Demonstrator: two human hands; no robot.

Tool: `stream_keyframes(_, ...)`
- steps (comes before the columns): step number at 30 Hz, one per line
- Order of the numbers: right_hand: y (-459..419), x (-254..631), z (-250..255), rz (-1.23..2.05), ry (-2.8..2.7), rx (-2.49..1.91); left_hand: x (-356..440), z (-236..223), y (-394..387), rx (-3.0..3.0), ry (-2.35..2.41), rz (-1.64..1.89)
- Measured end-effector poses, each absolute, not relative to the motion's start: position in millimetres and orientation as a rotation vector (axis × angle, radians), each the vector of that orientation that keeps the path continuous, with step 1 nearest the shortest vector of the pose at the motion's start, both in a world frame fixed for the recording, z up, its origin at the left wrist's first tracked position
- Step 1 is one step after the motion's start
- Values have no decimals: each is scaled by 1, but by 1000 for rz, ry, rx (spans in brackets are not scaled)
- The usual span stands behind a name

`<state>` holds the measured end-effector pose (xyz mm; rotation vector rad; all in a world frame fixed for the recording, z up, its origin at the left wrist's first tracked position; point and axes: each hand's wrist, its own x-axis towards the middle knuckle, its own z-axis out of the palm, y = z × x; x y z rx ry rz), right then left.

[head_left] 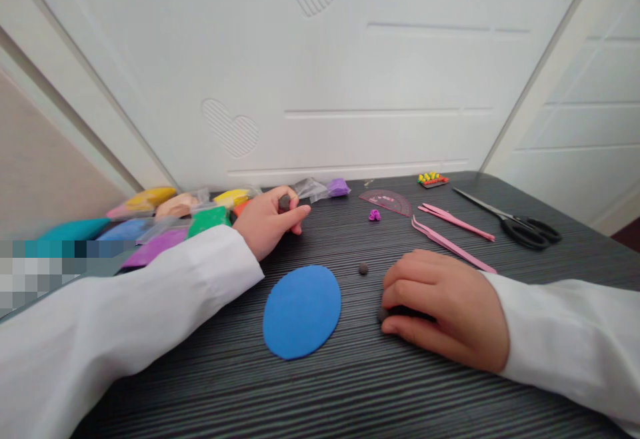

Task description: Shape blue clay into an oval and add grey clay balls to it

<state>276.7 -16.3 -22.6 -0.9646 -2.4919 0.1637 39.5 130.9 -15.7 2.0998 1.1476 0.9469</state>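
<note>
Near the bags at the back left, my left hand is closed around a dark grey piece of clay, which peeks out between thumb and fingers. My right hand rests low over the table, its thumb and fingertips closed on a dark clay ball that is partly hidden. Just beyond those fingertips lies another small dark clay ball. Between the hands, a flat blue clay oval lies on the black ribbed table.
Bags of coloured clay crowd the left side. At the back are a purple clay packet, a pink protractor, a magenta clay scrap and a red-yellow piece. Pink tweezers, another pink tool and scissors lie right.
</note>
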Motion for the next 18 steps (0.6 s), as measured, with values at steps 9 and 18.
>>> stream_keyframes(9, -19, 275, -17, 63, -2590, -1006, 40, -15, 130, 2101, 1147, 931)
stream_keyframes(18, -17, 275, -15, 19, -2690, -1113, 40, -16, 129, 2091, 1142, 930)
